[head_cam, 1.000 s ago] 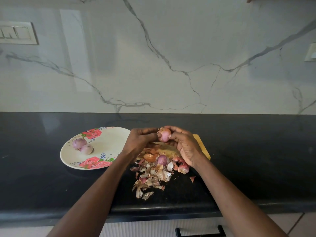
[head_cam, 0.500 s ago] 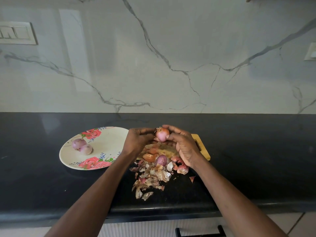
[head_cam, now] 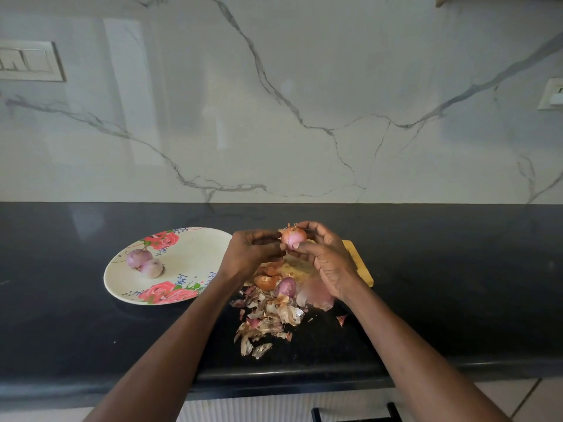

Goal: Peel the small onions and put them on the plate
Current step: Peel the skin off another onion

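onion peeling, part done
two peeled onions [head_cam: 144,262] on plate [head_cam: 198,254]; left hand [head_cam: 254,252] and right hand [head_cam: 327,257] pinch third onion [head_cam: 293,237]; one unpeeled onion [head_cam: 286,286] waits.

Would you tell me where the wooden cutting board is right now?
In the head view, the wooden cutting board lies on the black counter, right of the plate, mostly hidden under the right hand.
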`<state>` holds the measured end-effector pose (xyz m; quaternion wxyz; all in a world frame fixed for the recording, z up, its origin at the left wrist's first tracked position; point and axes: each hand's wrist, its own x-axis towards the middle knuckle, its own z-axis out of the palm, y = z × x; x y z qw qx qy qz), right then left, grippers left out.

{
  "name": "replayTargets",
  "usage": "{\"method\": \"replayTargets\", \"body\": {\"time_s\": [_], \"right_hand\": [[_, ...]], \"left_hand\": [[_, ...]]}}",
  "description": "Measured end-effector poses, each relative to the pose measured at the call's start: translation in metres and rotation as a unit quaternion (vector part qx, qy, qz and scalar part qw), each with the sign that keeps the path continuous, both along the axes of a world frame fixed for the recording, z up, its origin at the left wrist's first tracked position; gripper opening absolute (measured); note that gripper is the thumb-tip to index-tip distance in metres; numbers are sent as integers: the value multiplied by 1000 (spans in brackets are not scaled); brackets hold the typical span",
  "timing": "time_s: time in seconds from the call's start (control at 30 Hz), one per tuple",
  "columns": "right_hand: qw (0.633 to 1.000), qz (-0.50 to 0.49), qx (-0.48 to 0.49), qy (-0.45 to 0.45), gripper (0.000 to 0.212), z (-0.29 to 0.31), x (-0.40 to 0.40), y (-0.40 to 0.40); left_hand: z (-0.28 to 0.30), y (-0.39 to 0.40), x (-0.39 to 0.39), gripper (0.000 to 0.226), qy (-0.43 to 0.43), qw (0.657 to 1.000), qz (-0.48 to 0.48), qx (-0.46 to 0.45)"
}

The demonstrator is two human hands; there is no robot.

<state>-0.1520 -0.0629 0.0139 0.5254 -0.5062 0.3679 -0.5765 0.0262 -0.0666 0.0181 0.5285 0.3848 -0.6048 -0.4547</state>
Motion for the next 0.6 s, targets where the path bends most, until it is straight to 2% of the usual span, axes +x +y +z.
{"method": "replayTargets", "body": {"time_s": [0.4, 0.6], "right_hand": [[993, -47, -46, 95, 44, 2, 2, 2], [992, -47, -50, 104, 42, 1, 2, 2]], "left_hand": [[2, 1, -2, 25, 22, 998, 17, 48], [2, 0, -2, 15, 21, 998, 31, 52]]}}
